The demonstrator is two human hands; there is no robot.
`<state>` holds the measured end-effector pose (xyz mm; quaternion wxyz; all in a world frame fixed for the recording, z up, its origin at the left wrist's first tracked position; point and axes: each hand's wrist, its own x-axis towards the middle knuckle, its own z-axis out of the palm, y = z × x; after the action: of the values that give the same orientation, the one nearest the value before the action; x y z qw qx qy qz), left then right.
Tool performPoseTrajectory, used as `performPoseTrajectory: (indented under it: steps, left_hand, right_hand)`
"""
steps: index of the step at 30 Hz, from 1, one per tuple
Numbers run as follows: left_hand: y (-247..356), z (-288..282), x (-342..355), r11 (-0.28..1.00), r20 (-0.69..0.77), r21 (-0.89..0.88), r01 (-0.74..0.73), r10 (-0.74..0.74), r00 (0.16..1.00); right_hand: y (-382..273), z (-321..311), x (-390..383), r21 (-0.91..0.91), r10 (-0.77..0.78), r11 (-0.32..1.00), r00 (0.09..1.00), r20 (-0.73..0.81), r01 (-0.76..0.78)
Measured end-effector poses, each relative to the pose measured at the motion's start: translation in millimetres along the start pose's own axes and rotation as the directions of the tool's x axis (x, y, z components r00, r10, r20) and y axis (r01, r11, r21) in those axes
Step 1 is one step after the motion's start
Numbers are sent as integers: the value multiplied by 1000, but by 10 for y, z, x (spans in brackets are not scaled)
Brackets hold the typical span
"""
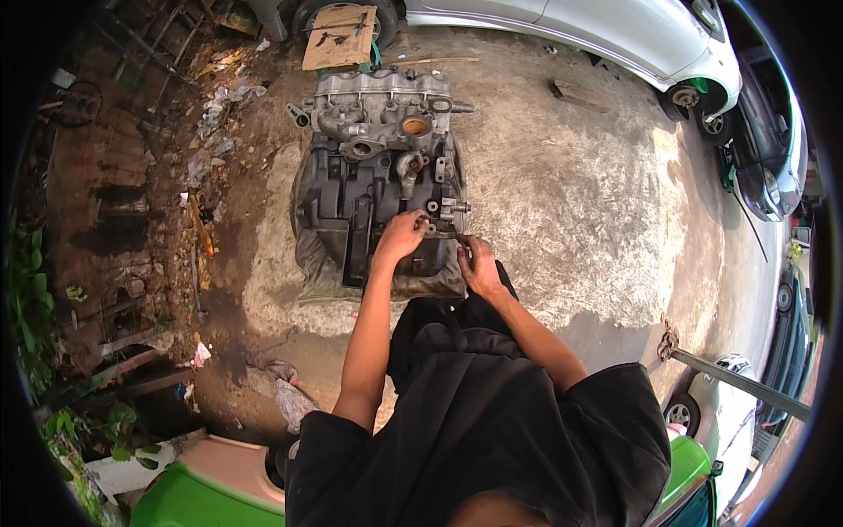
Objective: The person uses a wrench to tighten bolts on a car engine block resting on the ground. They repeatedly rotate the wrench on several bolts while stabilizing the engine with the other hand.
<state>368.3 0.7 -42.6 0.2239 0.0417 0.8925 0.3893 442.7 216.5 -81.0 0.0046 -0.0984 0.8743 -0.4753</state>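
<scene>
Lying on a dark crumpled cloth (316,279) is a greasy engine (325,171), its silver top section (360,88) facing up the picture. My left hand (404,235) reaches onto the lower right of the dark block, fingers curled near a small fitting; what they grip is hidden. Beside it, my right hand (477,263) has its fingertips closed on the end of a slim metal tool (446,235) lying crosswise at that spot.
Behind the engine, cardboard (338,35) bearing small parts leans near a wheel of a silver car (615,35). A wooden block (580,95) lies on the concrete. Rubbish (219,105) and plants (31,307) line the left. A metal bar (738,379) crosses lower right.
</scene>
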Motion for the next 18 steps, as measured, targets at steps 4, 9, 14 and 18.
performPoseTrajectory:
  steps: [4, 9, 14, 18]
  left_hand:
    - [-16, 15, -6, 999, -54, -16, -28, 27, 998]
    - [-35, 31, 6, 998, -70, -10, -63, 62, 996]
    - [-42, 37, 26, 999, -65, -23, -45, 44, 997]
    - [-24, 28, 10, 999, -73, -15, -43, 42, 996]
  right_hand:
    - [4, -16, 1, 43, -2, 999, 1000, -6, 2]
    - [26, -58, 15, 20, -33, 999, 998, 47, 32]
    - [60, -55, 13, -4, -24, 1000, 997, 71, 24]
    - [98, -24, 6, -2, -31, 1000, 998, 55, 31]
